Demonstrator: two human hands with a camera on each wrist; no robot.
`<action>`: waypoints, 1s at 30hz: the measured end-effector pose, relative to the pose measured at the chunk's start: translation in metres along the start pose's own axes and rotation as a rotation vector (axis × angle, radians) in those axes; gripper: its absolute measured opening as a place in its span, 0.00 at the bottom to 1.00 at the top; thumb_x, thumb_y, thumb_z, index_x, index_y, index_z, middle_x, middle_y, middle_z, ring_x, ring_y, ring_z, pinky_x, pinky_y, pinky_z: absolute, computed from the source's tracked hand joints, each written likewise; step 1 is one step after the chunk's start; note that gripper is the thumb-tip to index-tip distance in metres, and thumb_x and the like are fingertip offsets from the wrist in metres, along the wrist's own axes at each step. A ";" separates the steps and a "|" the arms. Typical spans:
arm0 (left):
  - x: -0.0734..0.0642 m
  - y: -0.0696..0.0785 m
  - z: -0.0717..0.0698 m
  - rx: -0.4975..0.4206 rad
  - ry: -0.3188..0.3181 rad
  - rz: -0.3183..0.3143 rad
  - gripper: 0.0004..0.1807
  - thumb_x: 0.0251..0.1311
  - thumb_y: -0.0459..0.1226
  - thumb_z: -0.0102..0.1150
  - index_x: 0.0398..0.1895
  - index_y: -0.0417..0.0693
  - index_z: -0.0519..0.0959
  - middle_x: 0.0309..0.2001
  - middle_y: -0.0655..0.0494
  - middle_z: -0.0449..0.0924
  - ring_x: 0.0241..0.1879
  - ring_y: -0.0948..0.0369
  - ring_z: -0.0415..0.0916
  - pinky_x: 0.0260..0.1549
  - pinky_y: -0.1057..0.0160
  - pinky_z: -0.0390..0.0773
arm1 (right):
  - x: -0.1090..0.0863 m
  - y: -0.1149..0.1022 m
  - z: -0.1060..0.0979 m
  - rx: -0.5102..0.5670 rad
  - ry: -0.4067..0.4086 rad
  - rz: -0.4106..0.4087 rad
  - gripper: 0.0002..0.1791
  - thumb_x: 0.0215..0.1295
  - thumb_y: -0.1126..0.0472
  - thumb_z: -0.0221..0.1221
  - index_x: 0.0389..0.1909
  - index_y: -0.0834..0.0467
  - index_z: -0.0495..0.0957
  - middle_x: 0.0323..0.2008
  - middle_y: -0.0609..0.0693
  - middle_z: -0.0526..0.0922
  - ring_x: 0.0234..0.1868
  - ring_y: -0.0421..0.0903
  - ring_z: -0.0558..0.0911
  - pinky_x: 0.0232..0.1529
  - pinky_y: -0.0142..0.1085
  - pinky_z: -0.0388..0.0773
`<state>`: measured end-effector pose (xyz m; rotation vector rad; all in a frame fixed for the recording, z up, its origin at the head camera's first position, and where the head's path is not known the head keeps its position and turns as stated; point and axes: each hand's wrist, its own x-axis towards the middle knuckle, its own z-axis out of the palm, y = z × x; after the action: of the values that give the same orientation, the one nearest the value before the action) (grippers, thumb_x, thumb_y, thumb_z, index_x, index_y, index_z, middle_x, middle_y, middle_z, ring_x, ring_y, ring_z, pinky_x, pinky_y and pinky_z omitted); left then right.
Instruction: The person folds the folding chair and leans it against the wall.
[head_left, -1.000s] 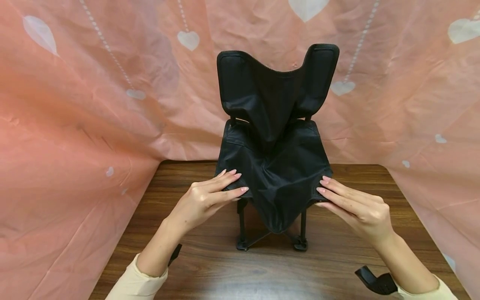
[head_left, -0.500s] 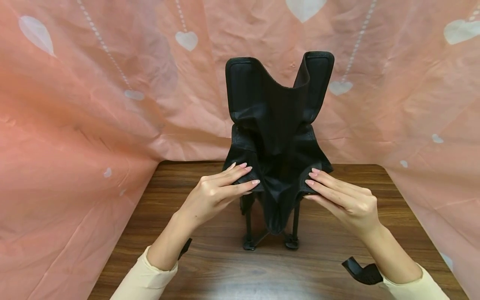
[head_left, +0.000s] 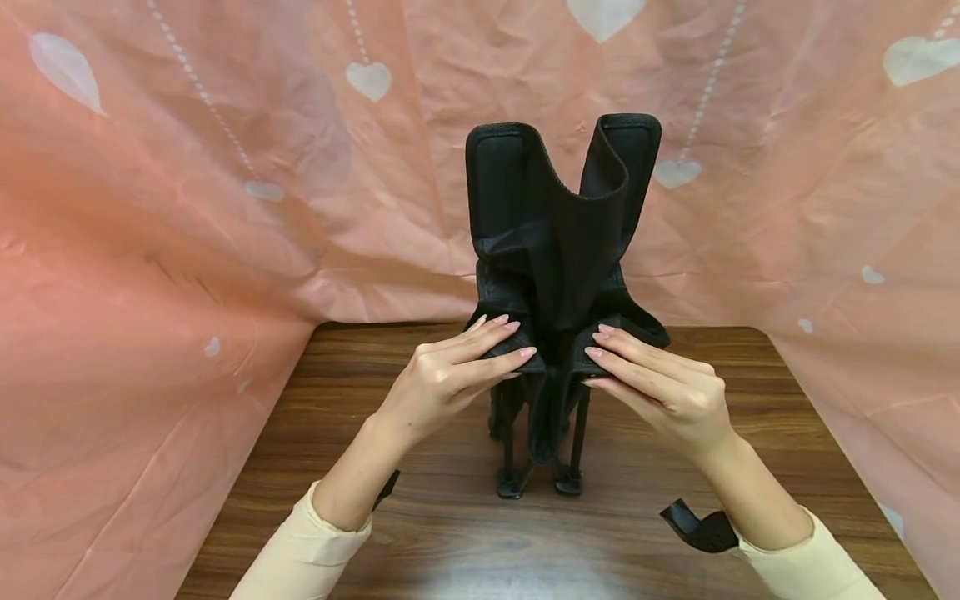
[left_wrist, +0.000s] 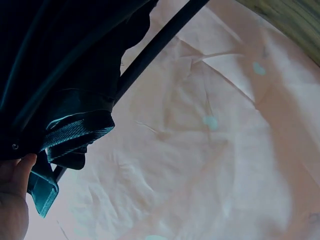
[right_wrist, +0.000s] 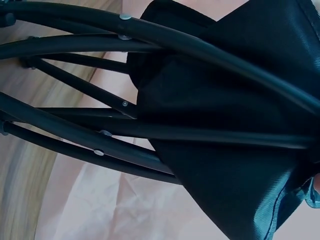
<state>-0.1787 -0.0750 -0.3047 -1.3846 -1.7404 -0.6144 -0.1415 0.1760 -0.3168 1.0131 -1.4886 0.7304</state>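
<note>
A small black folding chair (head_left: 517,192) stands partly folded on the wooden table, its fabric seat sagging in a deep crease between the front corners. My left hand (head_left: 450,375) grips the left front corner of the seat, fingers on top and thumb underneath. On the other side, my right hand (head_left: 667,392) pinches the right front corner in the same way. In the right wrist view, the black tube legs (right_wrist: 200,132) lie close together under the fabric. The left wrist view shows my thumb (left_wrist: 22,175) against the seat's underside.
The wooden table (head_left: 465,542) lies under the chair. Pink cloth (head_left: 225,208) with white hearts hangs behind and along both sides. A black strap end (head_left: 701,529) sticks out by my right wrist.
Both hands have moved toward each other, bringing the seat's front corners inward. The chair has narrowed, its feet are closer together, and the backrest has folded and dropped slightly.
</note>
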 end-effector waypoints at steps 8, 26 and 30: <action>0.005 0.000 0.002 0.023 0.000 0.004 0.14 0.54 0.31 0.67 0.44 0.50 0.87 0.47 0.44 0.85 0.50 0.51 0.83 0.56 0.57 0.79 | 0.001 0.002 0.006 0.008 -0.013 0.008 0.14 0.59 0.57 0.66 0.31 0.66 0.87 0.34 0.62 0.88 0.50 0.43 0.86 0.54 0.26 0.77; 0.007 -0.003 0.007 0.063 -0.019 0.015 0.14 0.56 0.32 0.66 0.46 0.51 0.86 0.47 0.47 0.86 0.49 0.54 0.84 0.55 0.58 0.79 | 0.003 0.007 0.012 0.067 -0.009 0.016 0.13 0.57 0.58 0.67 0.28 0.66 0.87 0.32 0.62 0.88 0.47 0.45 0.87 0.53 0.27 0.79; 0.008 -0.003 0.007 0.075 -0.015 0.018 0.14 0.56 0.33 0.66 0.46 0.52 0.86 0.47 0.47 0.86 0.49 0.54 0.84 0.55 0.58 0.79 | 0.004 0.008 0.013 0.062 -0.006 0.015 0.13 0.57 0.58 0.67 0.28 0.66 0.88 0.32 0.62 0.88 0.47 0.45 0.87 0.53 0.27 0.79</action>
<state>-0.1843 -0.0660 -0.3015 -1.3544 -1.7436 -0.5255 -0.1544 0.1671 -0.3145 1.0528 -1.4873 0.7889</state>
